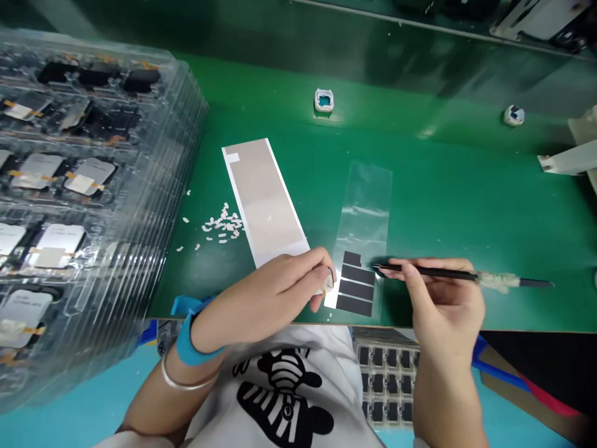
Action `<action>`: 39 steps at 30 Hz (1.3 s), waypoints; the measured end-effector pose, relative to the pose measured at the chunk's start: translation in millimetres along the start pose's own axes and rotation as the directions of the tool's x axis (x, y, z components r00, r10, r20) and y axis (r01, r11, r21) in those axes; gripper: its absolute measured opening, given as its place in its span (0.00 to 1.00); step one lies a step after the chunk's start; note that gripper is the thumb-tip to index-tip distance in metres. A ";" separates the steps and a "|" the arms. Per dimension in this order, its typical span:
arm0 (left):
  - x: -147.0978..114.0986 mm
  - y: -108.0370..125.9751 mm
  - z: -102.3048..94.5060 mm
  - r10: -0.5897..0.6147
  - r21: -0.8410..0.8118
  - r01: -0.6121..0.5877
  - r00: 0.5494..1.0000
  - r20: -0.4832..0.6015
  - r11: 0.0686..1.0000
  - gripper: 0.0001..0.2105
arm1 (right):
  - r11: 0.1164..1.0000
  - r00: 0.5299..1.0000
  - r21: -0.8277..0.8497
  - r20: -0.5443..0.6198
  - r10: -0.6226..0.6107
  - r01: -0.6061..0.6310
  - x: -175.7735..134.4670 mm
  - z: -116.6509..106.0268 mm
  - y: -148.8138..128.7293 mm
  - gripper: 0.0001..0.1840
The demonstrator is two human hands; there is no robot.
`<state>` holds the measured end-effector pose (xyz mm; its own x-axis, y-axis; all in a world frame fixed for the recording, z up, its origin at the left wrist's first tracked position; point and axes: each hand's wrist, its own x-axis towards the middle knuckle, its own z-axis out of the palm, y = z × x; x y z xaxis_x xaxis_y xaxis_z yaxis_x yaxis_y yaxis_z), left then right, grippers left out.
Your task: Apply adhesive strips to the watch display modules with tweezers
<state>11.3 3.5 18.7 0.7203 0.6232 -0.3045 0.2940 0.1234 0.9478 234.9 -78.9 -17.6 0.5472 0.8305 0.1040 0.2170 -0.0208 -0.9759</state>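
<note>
My left hand (284,289) is closed around a small pale part with a dark edge (329,281), mostly hidden by the fingers. It looks like one of the display modules in the trays. Pinched in my right hand (441,298) are slim black tweezers (438,272), wrapped in whitish tape toward the rear end. Their tip points left, close to the dark grey adhesive pieces (357,290) on a clear film strip (366,205). Behind my left hand lies a beige sheet with white edges (265,196), partly covered by that hand.
Stacked clear trays (153,155) of display modules rise at the left. Small white scraps (226,224) lie beside the beige sheet on the green table (448,205). Two small white frames (324,101) sit farther back. Another tray of dark parts (387,379) is below the table edge.
</note>
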 end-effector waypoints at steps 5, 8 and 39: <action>6.5 6.5 -3.2 -0.021 -0.070 0.025 0.998 0.066 0.997 0.19 | 1.000 0.997 -0.016 0.069 0.023 -0.022 5.7 5.3 -7.7 0.11; 10.4 6.8 -2.6 -0.038 -0.096 0.045 0.996 0.077 0.994 0.20 | 1.000 0.997 -0.015 0.073 0.019 -0.018 8.2 10.2 -8.8 0.11; 13.1 10.3 5.4 -0.131 0.455 0.087 0.989 0.065 0.886 0.09 | 0.996 0.997 0.053 0.033 0.070 -0.072 8.4 18.2 -2.6 0.11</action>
<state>27.2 8.8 23.9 0.7151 0.5499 -0.4316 0.6093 -0.1876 0.7705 224.2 -61.8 -17.6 0.5341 0.8449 0.0289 0.1341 -0.0509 -0.9897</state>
